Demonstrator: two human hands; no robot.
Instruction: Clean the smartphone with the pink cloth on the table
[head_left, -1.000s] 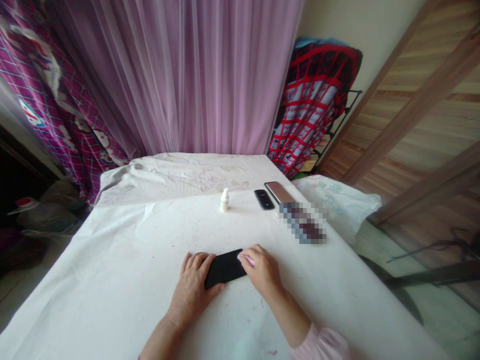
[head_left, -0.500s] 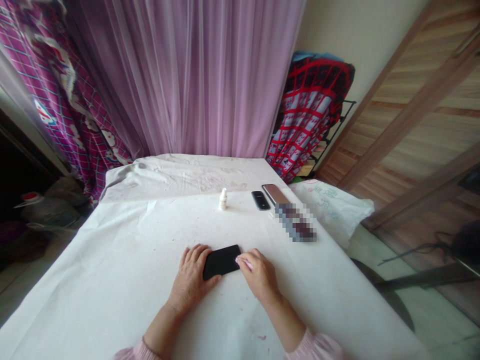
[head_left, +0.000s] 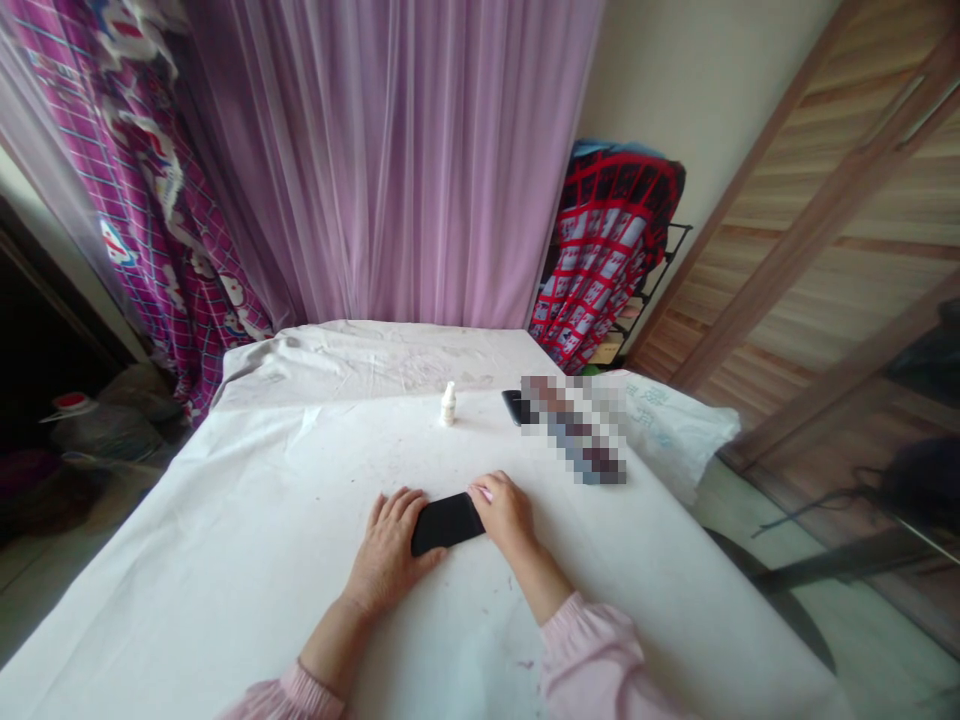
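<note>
A black phone (head_left: 445, 523) lies flat on the white cloth-covered table (head_left: 247, 540) in front of me. My left hand (head_left: 388, 552) rests on its left end, fingers laid over the edge and thumb along the near side. My right hand (head_left: 506, 510) is closed at its right end, pinching a small pink wipe (head_left: 481, 492) against the phone's upper right corner.
A small white dropper bottle (head_left: 448, 403) stands farther back. Right of it lies a small dark phone (head_left: 514, 405) beside a blurred patch. A white bag (head_left: 675, 430) hangs off the table's right edge. Purple curtains and a red patterned cloth on a rack stand behind.
The view has tilted and shifted. My right hand has slid a little left over the phone's right end. My left hand has stayed on the left end.
</note>
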